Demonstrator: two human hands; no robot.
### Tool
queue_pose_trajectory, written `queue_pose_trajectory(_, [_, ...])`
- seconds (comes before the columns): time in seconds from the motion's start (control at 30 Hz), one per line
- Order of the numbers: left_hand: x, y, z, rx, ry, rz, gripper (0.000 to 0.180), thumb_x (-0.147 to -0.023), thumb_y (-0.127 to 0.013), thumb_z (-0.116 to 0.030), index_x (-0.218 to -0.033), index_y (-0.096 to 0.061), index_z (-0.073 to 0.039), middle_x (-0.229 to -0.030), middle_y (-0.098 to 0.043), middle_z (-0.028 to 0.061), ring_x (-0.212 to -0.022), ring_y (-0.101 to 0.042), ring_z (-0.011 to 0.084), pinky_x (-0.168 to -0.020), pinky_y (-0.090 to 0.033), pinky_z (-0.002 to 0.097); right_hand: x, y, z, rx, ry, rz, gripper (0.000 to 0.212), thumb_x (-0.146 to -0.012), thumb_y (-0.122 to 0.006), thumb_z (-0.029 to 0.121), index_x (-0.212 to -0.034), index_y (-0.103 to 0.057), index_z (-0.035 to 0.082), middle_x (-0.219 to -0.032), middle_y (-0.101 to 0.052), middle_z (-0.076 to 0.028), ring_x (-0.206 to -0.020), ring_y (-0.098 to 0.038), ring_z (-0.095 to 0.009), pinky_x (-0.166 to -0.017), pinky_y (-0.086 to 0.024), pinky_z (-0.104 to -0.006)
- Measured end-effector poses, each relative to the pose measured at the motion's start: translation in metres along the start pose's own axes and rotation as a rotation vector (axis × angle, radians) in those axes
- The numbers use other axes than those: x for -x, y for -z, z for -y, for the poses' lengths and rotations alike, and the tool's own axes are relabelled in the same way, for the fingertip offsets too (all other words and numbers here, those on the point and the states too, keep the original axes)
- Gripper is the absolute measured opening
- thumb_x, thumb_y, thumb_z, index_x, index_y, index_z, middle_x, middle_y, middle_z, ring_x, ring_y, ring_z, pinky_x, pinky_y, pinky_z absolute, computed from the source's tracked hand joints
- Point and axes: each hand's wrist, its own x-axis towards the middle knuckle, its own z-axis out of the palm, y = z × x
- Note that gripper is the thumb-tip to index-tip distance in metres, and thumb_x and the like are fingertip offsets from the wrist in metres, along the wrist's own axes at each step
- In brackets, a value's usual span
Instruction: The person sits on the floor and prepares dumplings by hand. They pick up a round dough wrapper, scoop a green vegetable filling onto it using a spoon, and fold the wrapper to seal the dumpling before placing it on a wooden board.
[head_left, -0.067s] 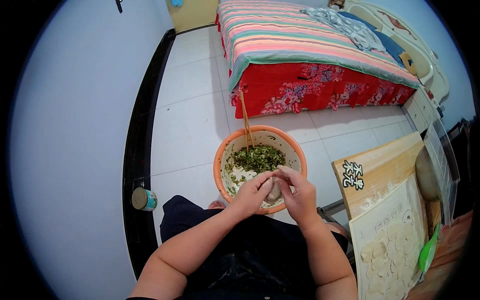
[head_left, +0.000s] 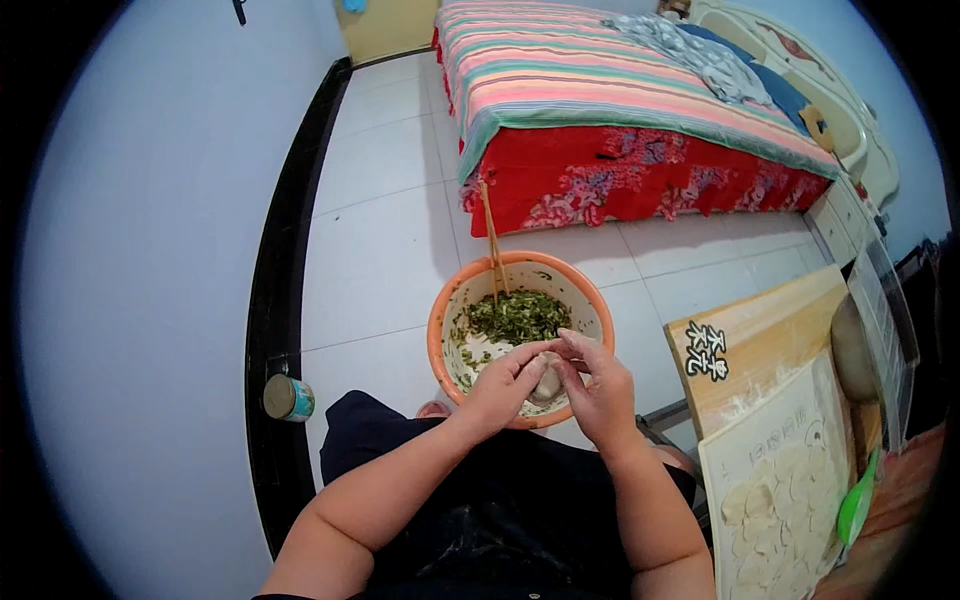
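Observation:
A pale dumpling is pinched between both my hands, above the near rim of an orange-edged basin. My left hand grips its left side, with thumb and fingers closed on the dough. From the right, my right hand presses on it with thumb and fingers, flour showing on the fingertips. Inside the basin lies chopped green filling, and a pair of chopsticks stands in it, leaning on the far rim. My fingers hide part of the dumpling.
To the right, a wooden board carries a white sheet with several dough wrappers. A green scoop and a metal bowl sit beside them. A tin can is at the left wall; a bed stands beyond the basin.
My right fingers have shifted very slightly on the dumpling. Everything else looks the same.

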Motion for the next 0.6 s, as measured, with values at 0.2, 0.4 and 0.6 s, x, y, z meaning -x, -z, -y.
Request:
queue_pose_trajectory(0.2, [0.000, 0.001, 0.004, -0.195, -0.095, -0.009, 0.031, -0.096, -0.046, -0.017, -0.122, -0.054, -0.002, -0.110, -0.062, 0.0074, -0.098, -0.057, 0.0128, -0.087, -0.045, 0.0270, 0.000, 0.004, -0.002, 0.127, 0.052, 0.042, 0.031, -0.078, -0.066, -0.001, -0.108, -0.061, 0.004, -0.090, -0.066, -0.013, -0.082, -0.066, -0.026, -0.072, -0.054, -0.0326])
queue_pose_trajectory(0.4, [-0.003, 0.005, 0.009, 0.045, 0.032, -0.046, 0.033, -0.096, -0.047, -0.017, -0.124, -0.053, -0.001, -0.109, -0.062, 0.0055, -0.095, -0.059, 0.0132, -0.085, -0.046, 0.0265, 0.001, 0.004, 0.005, -0.089, -0.106, 0.019, 0.033, -0.077, -0.066, -0.001, -0.109, -0.061, 0.004, -0.090, -0.065, -0.013, -0.080, -0.066, -0.026, -0.070, -0.053, -0.0330])
queue_pose_trajectory(0.6, [0.001, 0.004, 0.004, -0.347, -0.028, -0.038, 0.034, -0.095, -0.048, -0.015, -0.126, -0.051, -0.001, -0.111, -0.062, 0.0063, -0.097, -0.059, 0.0124, -0.084, -0.047, 0.0255, -0.001, 0.008, 0.003, 0.311, 0.199, 0.077, 0.031, -0.080, -0.062, -0.005, -0.110, -0.059, 0.002, -0.090, -0.065, -0.011, -0.082, -0.066, -0.022, -0.075, -0.054, -0.0309])
